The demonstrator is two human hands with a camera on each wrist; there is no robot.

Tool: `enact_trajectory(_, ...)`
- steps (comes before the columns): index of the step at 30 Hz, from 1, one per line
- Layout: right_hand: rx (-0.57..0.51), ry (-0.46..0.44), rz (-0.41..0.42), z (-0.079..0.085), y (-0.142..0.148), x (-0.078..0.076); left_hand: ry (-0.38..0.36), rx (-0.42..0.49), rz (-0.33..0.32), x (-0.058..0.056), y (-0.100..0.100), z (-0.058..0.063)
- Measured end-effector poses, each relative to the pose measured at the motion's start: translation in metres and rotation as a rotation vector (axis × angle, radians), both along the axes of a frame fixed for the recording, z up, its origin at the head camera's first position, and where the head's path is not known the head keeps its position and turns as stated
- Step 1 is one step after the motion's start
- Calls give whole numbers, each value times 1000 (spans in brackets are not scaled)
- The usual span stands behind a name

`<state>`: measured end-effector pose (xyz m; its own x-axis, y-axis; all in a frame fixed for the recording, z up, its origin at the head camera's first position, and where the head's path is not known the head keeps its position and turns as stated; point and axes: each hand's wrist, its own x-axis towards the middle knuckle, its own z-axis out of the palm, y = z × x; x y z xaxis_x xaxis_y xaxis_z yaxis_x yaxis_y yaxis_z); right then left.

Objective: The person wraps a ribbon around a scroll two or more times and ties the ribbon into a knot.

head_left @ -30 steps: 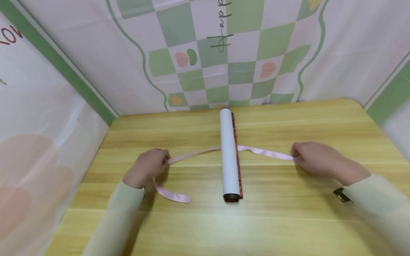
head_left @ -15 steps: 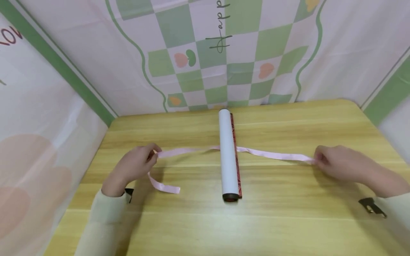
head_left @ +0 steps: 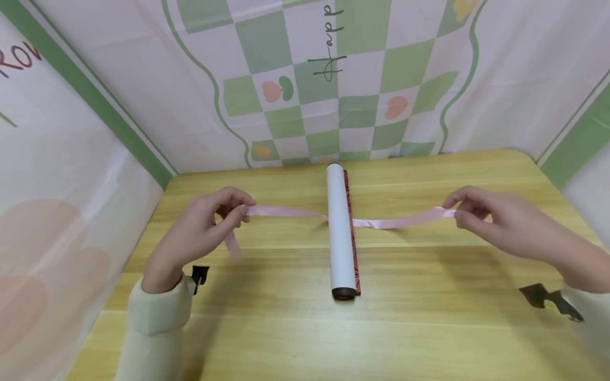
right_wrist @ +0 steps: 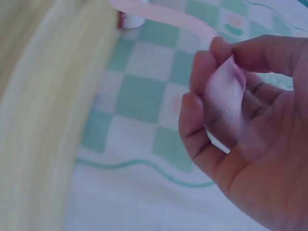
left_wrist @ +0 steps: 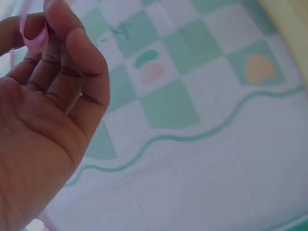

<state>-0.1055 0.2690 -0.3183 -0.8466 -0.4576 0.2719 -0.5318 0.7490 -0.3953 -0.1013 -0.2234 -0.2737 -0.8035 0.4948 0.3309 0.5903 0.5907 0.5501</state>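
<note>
A rolled white scroll (head_left: 340, 233) with dark end caps and a red patterned edge strip lies lengthwise on the table. A pink ribbon (head_left: 286, 211) passes beneath it and comes out on both sides. My left hand (head_left: 197, 227) pinches the ribbon's left part between thumb and fingers, with a short tail hanging below. On the other side my right hand (head_left: 505, 222) pinches the right part near its end, both hands raised off the table. In the right wrist view, the loose ribbon end (right_wrist: 226, 91) lies against the fingers.
The wooden table (head_left: 405, 328) meets a printed cloth backdrop (head_left: 362, 69) with green checks at its far edge. Another cloth panel (head_left: 62, 185) stands along the left. Dark wrist mounts show at the sleeve cuffs.
First the hands drew apart, pulling the ribbon outward. Since then both have lifted, raising the ribbon's sides off the table, and the left tail has shortened. The scroll stays in place.
</note>
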Motion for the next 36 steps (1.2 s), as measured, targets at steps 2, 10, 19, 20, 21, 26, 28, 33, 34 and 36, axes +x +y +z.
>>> enact_trajectory(2, -56, -10, 6, 9, -8, 2, 24, 25, -23, 1, 7, 6)
enact_trajectory(10, -230, -78, 150, 36, -34, 7, -13, 199, -238, 4, 42, 24)
enact_trajectory(19, -133, -117, 391, 45, -55, 14, -86, 357, -430, -19, 91, 24)
enact_trajectory(20, -121, -136, 430, 44, -57, 15, -99, 376, -455, -23, 98, 24)
enact_trajectory(21, -111, -162, 464, 43, -59, 17, -107, 388, -476, -27, 106, 24)
enact_trajectory(26, -60, -277, 596, 33, -69, 27, -203, 373, -526, -44, 146, 22)
enact_trajectory(28, -46, -297, 633, 29, -73, 30, -264, 317, -501, -46, 162, 21)
enact_trajectory(33, -28, -310, 680, 23, -79, 33, -394, 134, -502, -59, 202, -3)
enact_trajectory(34, -23, -308, 677, 22, -79, 33, -416, 99, -515, -63, 210, -10)
enact_trajectory(36, -12, -304, 665, 21, -80, 33, -442, 12, -527, -69, 223, -25)
